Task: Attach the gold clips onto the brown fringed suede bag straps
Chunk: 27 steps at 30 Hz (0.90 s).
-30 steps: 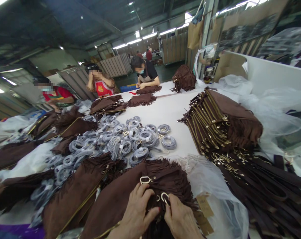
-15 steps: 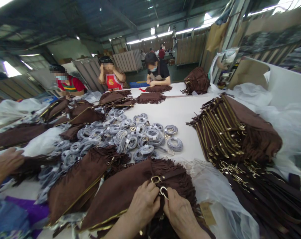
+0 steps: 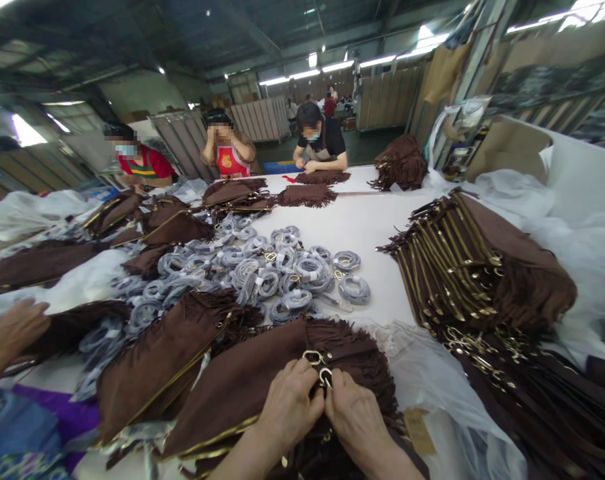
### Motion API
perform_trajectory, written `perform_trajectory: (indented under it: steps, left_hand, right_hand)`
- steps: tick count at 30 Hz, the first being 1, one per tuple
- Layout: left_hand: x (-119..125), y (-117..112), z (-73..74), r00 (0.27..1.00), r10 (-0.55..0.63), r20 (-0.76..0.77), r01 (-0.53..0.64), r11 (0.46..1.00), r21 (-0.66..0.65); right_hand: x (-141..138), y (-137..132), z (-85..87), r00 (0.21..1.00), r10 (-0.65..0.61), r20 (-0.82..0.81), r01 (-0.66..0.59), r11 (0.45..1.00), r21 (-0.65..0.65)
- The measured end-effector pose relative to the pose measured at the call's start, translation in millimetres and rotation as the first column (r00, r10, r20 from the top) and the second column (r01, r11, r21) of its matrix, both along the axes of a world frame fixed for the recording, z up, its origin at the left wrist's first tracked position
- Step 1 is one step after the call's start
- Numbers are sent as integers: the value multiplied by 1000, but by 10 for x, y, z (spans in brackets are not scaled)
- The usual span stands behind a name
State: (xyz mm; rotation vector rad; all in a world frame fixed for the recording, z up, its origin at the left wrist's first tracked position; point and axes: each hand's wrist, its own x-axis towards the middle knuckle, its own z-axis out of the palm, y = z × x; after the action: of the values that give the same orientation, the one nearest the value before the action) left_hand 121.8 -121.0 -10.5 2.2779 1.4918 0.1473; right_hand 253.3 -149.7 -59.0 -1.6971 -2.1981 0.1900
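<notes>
A dark brown fringed bag with a gold zip edge lies in front of me. At its fringed end my left hand is closed, fingertips pinching the bag near a gold ring on a strap tab. Close beside it, my right hand is closed on a gold clasp, which shows between the two hands. Fingers hide how clasp and bag meet. To the left lies another brown bag.
Coiled, wrapped straps are heaped mid-table. At right stand stacked fringed bags above dark straps with gold hooks. Clear plastic lies beside my right hand. A co-worker's hand is at far left; several people sit across the table.
My hands have drawn closer together, the right one shifting slightly left and up with the clasp. At far left, the dark bag by the co-worker's hand has shifted and shows more.
</notes>
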Motion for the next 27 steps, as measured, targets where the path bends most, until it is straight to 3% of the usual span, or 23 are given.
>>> perform_trajectory:
  steps: [9,15,19,23,25,27]
  left_hand:
    - [58,29,4,994,40,-102,-37,999,33]
    - [71,62,-15,986,52,-161,-44,998,55]
    - [26,78,-15,994,58,-87,-55,998,41]
    - [-67,12,-25,987,-62,147,56,997,50]
    - [-112,-52,-56,972,-159,173,133,979,155]
    - [-142,-106,-99,967,-229,115,181,928,327]
  right_hand:
    - [3,20,36,1000,7,-9,-7,1000,5]
    - [-30,45,91,999,32,23,-30,997,-69]
    - [55,0,131,999,49,-9,-50,988,-143]
    - [324,149,264,980,90,-180,-132,963,-236]
    - [434,320,342,972,165,-167,-190,970,-151]
    - [465,513,389,968,220,-121,-229,971,-64]
